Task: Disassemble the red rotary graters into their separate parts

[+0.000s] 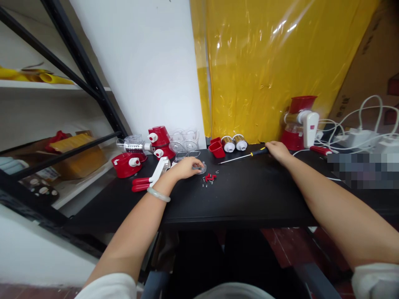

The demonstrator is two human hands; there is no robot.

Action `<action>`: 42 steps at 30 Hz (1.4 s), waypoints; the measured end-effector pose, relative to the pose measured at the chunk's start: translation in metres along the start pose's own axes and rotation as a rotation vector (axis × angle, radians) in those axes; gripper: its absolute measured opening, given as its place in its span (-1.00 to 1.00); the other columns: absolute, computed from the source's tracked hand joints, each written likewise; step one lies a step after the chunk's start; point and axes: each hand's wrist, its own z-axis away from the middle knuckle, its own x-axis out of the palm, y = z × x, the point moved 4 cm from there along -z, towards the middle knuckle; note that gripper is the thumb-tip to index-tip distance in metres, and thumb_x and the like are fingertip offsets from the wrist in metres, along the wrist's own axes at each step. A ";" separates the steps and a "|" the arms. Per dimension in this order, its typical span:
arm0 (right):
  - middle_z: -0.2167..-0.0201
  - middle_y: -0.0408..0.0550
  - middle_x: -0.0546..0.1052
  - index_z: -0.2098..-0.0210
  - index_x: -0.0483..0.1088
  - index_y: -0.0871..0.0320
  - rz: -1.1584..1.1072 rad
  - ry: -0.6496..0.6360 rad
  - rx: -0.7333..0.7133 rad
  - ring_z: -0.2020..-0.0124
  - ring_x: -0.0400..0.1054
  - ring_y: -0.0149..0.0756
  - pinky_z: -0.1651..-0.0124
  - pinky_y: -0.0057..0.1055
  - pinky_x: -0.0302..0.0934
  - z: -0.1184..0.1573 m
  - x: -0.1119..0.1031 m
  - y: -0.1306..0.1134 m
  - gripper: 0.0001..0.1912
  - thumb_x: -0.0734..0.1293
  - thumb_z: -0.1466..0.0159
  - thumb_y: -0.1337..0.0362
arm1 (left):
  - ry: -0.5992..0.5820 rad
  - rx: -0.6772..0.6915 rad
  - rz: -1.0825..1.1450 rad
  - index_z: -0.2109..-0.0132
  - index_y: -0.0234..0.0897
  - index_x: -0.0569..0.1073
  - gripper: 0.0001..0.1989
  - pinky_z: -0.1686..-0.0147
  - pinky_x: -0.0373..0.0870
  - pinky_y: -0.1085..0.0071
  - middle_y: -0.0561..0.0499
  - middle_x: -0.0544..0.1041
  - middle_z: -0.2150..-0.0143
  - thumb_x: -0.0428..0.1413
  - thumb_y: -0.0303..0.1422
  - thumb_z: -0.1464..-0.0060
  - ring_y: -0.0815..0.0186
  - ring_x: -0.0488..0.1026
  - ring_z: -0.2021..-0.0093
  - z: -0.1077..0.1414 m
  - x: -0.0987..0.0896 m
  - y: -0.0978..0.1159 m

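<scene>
Your left hand (pixel 186 168) lies flat on a clear disc (pixel 201 169) beside loose screws (pixel 210 178). Your right hand (pixel 277 150) grips the screwdriver (pixel 241 157) handle, tool lying on the table (pixel 249 195). Assembly barely started: grater parts (pixel 143 151) lie scattered, one grater (pixel 299 122) assembled.

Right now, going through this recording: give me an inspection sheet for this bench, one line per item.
Surface: black table, flat, bare along the near edge.
Job's things: screwdriver lying flat, handle at the right hand; small clear disc under the left hand.
Clutter: small red clips and screws; red-and-white crank handles; red housings; clear cups; two metal drums; assembled red grinder.
Grippers: left hand resting on the disc; right hand on the screwdriver handle, grip unclear.
Cables: white leads and power strips, far right.
Surroundings: yellow plastic sheet, white wall, black shelf rack, cardboard boxes.
</scene>
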 end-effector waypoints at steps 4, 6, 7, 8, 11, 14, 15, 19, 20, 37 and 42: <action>0.60 -0.03 0.42 0.52 0.37 0.17 0.175 -0.026 0.002 0.49 0.29 -0.25 0.45 -0.39 0.04 -0.006 0.002 0.004 -0.74 0.18 -0.19 0.17 | 0.050 -0.024 -0.042 0.26 -0.27 0.57 -0.77 0.27 0.33 0.44 -0.03 0.58 0.28 0.19 -0.20 -0.04 0.30 0.48 0.28 -0.001 0.003 0.006; 0.54 0.01 0.46 0.46 0.41 0.18 0.237 -0.053 0.008 0.45 0.32 -0.21 0.42 -0.38 0.07 -0.007 0.004 0.005 -0.71 0.16 -0.20 0.16 | 0.064 -0.057 -0.075 0.32 -0.28 0.56 -0.80 0.33 0.30 0.46 -0.02 0.57 0.33 0.21 -0.22 -0.02 0.31 0.47 0.33 -0.002 0.006 0.006; 0.51 0.03 0.48 0.43 0.42 0.19 0.264 -0.066 0.012 0.43 0.34 -0.20 0.40 -0.38 0.08 -0.008 0.006 0.006 -0.70 0.15 -0.21 0.16 | 0.070 -0.065 -0.083 0.34 -0.29 0.55 -0.82 0.35 0.29 0.47 -0.02 0.56 0.34 0.21 -0.24 -0.02 0.32 0.47 0.35 -0.003 0.008 0.007; 0.48 0.05 0.50 0.40 0.43 0.20 0.290 -0.079 0.015 0.41 0.36 -0.19 0.39 -0.38 0.09 -0.009 0.007 0.007 -0.69 0.15 -0.22 0.15 | 0.074 -0.068 -0.082 0.35 -0.30 0.55 -0.83 0.36 0.29 0.47 -0.02 0.56 0.35 0.21 -0.27 -0.02 0.33 0.46 0.36 -0.004 0.009 0.007; 0.39 0.09 0.54 0.31 0.45 0.22 0.357 -0.117 0.017 0.34 0.40 -0.15 0.35 -0.37 0.13 -0.010 0.012 0.009 -0.64 0.15 -0.25 0.11 | 0.068 -0.068 -0.035 0.36 -0.32 0.56 -0.87 0.36 0.30 0.48 -0.03 0.56 0.36 0.23 -0.32 0.00 0.35 0.47 0.38 -0.005 0.011 0.006; 0.33 0.11 0.56 0.28 0.46 0.22 0.412 -0.153 0.009 0.27 0.43 -0.11 0.30 -0.36 0.17 -0.011 0.016 0.010 -0.61 0.16 -0.26 0.05 | 0.036 -0.090 0.042 0.33 -0.33 0.58 -0.84 0.35 0.33 0.48 -0.04 0.58 0.37 0.27 -0.31 0.04 0.35 0.48 0.39 -0.005 0.009 0.003; 0.33 0.11 0.56 0.28 0.46 0.22 0.427 -0.164 0.005 0.25 0.43 -0.11 0.28 -0.36 0.18 -0.012 0.017 0.010 -0.60 0.16 -0.26 0.04 | 0.019 -0.096 0.062 0.30 -0.33 0.59 -0.82 0.35 0.34 0.48 -0.04 0.58 0.36 0.28 -0.31 0.07 0.34 0.49 0.38 -0.004 0.008 0.001; 0.32 0.09 0.57 0.24 0.46 0.22 0.469 -0.198 -0.005 0.25 0.45 -0.12 0.27 -0.36 0.20 -0.012 0.020 0.010 -0.57 0.16 -0.27 0.01 | -0.040 -0.100 0.064 0.22 -0.32 0.61 -0.78 0.32 0.35 0.47 -0.06 0.62 0.30 0.28 -0.34 0.08 0.31 0.51 0.32 -0.003 0.005 -0.004; 0.31 0.09 0.57 0.22 0.45 0.22 0.476 -0.204 -0.006 0.25 0.45 -0.12 0.28 -0.36 0.21 -0.012 0.020 0.010 -0.57 0.16 -0.27 0.00 | -0.034 -0.103 0.047 0.23 -0.30 0.61 -0.80 0.33 0.35 0.47 -0.06 0.62 0.29 0.27 -0.34 0.06 0.31 0.51 0.33 -0.003 0.005 -0.005; 0.61 0.03 0.48 0.30 0.46 0.28 0.651 -0.381 -0.108 0.45 0.43 -0.17 0.34 -0.36 0.17 0.004 0.018 -0.009 -0.50 0.06 -0.35 0.03 | 0.108 -0.262 -0.105 0.24 -0.27 0.60 -0.72 0.32 0.34 0.45 -0.05 0.61 0.29 0.26 -0.19 0.07 0.28 0.51 0.31 0.006 -0.023 -0.032; 0.59 0.03 0.50 0.28 0.46 0.28 0.656 -0.407 -0.110 0.44 0.44 -0.18 0.35 -0.37 0.18 0.006 0.020 -0.009 -0.50 0.06 -0.35 0.03 | 0.021 -0.330 -0.085 0.22 -0.25 0.61 -0.77 0.30 0.35 0.45 -0.04 0.63 0.26 0.27 -0.32 0.10 0.26 0.53 0.28 0.009 -0.023 -0.043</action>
